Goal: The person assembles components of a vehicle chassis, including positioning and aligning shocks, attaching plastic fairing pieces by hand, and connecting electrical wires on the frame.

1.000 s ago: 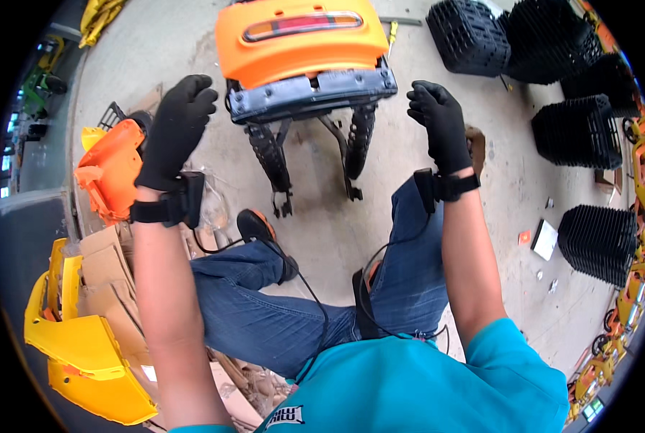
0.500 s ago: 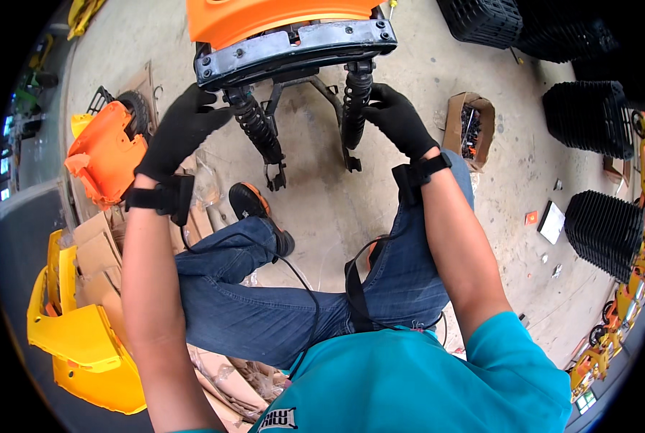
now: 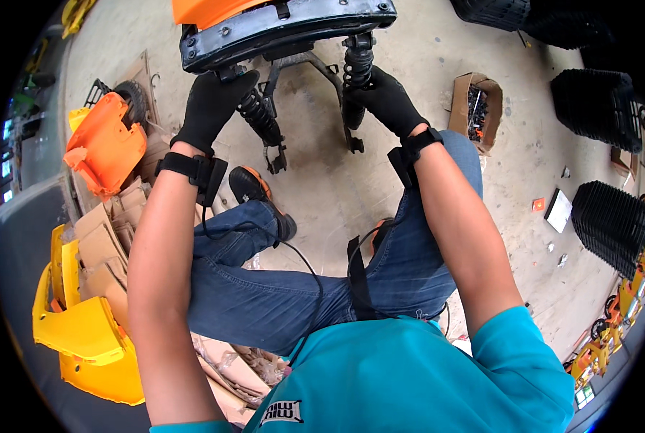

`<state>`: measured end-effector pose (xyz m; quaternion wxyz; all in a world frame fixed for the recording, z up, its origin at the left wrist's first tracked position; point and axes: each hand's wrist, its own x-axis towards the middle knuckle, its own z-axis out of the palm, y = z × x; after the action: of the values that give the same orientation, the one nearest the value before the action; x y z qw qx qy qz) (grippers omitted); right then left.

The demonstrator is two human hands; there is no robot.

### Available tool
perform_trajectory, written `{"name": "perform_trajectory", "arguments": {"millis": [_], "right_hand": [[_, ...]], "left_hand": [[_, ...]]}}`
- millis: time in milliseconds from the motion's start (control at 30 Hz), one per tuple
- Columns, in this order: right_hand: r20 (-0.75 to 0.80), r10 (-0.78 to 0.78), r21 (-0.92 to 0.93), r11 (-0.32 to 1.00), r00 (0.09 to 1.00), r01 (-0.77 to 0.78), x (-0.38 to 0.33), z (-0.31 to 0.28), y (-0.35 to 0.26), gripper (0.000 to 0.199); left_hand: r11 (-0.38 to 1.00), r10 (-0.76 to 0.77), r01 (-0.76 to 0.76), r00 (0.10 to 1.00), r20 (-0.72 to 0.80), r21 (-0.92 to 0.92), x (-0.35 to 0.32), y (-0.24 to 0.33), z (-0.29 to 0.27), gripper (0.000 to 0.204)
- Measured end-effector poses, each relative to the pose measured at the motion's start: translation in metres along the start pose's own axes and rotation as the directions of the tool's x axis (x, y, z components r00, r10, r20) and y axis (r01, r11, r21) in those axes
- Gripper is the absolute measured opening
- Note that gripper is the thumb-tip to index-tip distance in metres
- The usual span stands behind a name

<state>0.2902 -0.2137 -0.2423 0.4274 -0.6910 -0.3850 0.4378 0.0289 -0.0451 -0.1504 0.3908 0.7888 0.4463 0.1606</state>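
Note:
Above my knees is a vehicle part with an orange body panel (image 3: pixel 218 11) and a black curved metal crossbar (image 3: pixel 286 35). Two black coil-spring shock absorbers hang below the bar. My left hand (image 3: pixel 216 108), in a black glove, is closed round the upper part of the left shock absorber (image 3: pixel 261 126); its fingertips are partly hidden. On the other side my gloved right hand (image 3: pixel 387 102) grips the right shock absorber (image 3: pixel 357 61) at mid-height, with some fingers behind it. Between the two shocks stands a dark forked metal frame (image 3: pixel 302 63).
A cardboard box (image 3: pixel 458 101) of small hardware sits to the right. Stacks of black crates (image 3: pixel 604 220) line the right side. To the left are an orange panel (image 3: pixel 106 148), a tyre (image 3: pixel 131 97), flattened cardboard (image 3: pixel 99 238) and yellow panels (image 3: pixel 84 335). A cable (image 3: pixel 294 267) runs across my legs.
My left hand has moved right and closed round the left shock absorber. My right hand has shifted slightly left and wrapped further onto the right one. The view has shifted a little.

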Motion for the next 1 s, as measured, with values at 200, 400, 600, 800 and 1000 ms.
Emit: {"name": "perform_trajectory", "arguments": {"millis": [200, 400, 600, 800, 1000], "right_hand": [[0.002, 0.043, 0.009, 0.999, 0.999, -0.043, 0.009, 0.012, 0.002, 0.041], [-0.007, 0.049, -0.108, 0.993, 0.999, -0.05, 0.008, 0.008, -0.007, 0.034], [0.041, 0.02, -0.158, 0.987, 0.999, -0.013, 0.016, 0.003, -0.007, 0.037], [0.233, 0.02, 0.064, 0.997, 0.972, -0.036, 0.032, -0.005, 0.01, 0.032], [0.481, -0.041, 0.278, 0.954, 0.876, -0.109, 0.035, -0.009, 0.024, 0.028]], "left_hand": [[0.999, -0.046, 0.047, 0.999, 0.025, -0.01, 0.004, -0.003, -0.001, 0.021], [0.999, -0.044, 0.045, 0.997, 0.056, -0.022, 0.005, 0.0, -0.002, 0.021], [0.999, 0.049, -0.048, 0.997, 0.061, -0.007, 0.008, -0.011, -0.005, 0.023], [0.945, 0.216, -0.219, 0.976, 0.042, 0.243, 0.013, -0.021, -0.003, 0.028], [0.986, 0.149, -0.144, 0.987, -0.055, 0.088, 0.007, -0.01, 0.002, 0.031]]}}
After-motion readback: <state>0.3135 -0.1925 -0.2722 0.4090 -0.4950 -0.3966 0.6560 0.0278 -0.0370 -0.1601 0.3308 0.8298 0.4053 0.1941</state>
